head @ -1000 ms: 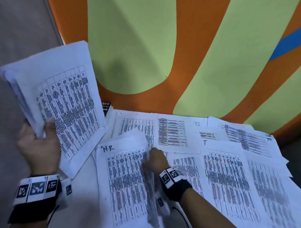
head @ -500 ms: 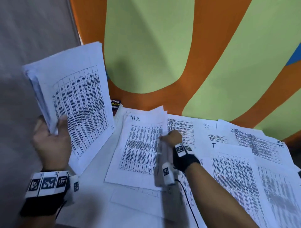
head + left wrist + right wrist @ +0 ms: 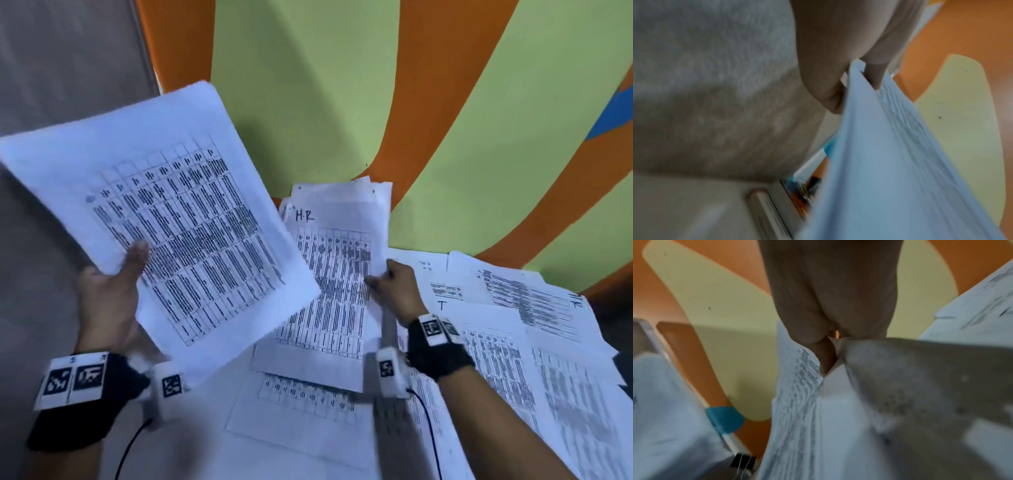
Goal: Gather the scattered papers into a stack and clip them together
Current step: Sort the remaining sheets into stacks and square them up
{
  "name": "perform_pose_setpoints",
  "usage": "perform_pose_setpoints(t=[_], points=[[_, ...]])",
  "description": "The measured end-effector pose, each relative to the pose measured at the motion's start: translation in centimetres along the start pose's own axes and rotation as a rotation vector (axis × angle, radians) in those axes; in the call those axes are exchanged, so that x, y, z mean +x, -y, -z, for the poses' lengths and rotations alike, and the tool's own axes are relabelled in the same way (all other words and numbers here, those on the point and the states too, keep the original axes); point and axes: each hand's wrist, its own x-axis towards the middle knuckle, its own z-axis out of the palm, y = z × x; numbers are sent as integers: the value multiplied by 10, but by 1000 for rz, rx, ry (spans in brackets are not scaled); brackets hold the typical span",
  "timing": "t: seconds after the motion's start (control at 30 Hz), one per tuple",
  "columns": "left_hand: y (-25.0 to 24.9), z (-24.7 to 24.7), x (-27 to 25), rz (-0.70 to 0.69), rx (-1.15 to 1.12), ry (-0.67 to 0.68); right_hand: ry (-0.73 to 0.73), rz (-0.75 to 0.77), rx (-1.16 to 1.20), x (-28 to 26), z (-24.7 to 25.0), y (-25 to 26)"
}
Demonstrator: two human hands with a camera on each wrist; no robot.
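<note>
My left hand (image 3: 113,284) holds a stack of printed sheets (image 3: 171,219) up at the left, thumb on top; in the left wrist view the fingers (image 3: 824,78) pinch the stack's edge (image 3: 890,146). My right hand (image 3: 394,291) grips a second bunch of sheets marked "H.R" (image 3: 335,274) by its right edge, lifted and tilted above the table. The right wrist view shows the thumb (image 3: 807,331) pressed on those pages (image 3: 797,402). More printed sheets (image 3: 513,359) lie scattered on the table at the right. Black binder clips (image 3: 743,461) show at the bottom left of the right wrist view.
A wall painted orange and green (image 3: 342,102) rises right behind the table. Grey floor (image 3: 61,61) lies to the left. Loose sheets (image 3: 301,411) lie under the lifted bunch. A blue-tipped object (image 3: 725,420) sits by the wall near the clips.
My right hand has lifted the "H.R" sheets off the table and brought them up and left. The left hand's stack has swung right, over the bunch's left edge.
</note>
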Motion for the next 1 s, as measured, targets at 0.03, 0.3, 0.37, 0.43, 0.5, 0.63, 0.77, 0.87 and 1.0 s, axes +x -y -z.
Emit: perform_pose_setpoints(t=[0.03, 0.3, 0.37, 0.43, 0.5, 0.63, 0.77, 0.87, 1.0], points=[[0, -8, -1, 70, -13, 76, 11, 1, 28, -1, 10, 2], [22, -78, -33, 258, -85, 541, 213, 75, 174, -26, 60, 18], [25, -93, -43, 308, -122, 574, 274, 65, 188, -27, 63, 15], [20, -108, -55, 300, -135, 631, 284, 40, 217, -29, 65, 14], [14, -119, -66, 195, -93, 631, 278, 3, 299, -33, 69, 15], [-3, -141, -82, -48, 19, 433, 113, 238, 244, -51, 72, 34], [-31, -160, -97, -264, -9, 271, -256, 483, 219, -68, 77, 55], [-35, -164, -100, -346, -44, 284, -289, 490, 320, -75, 81, 49], [-4, -162, -99, -205, -101, 469, -183, 374, 314, -80, 71, 22]])
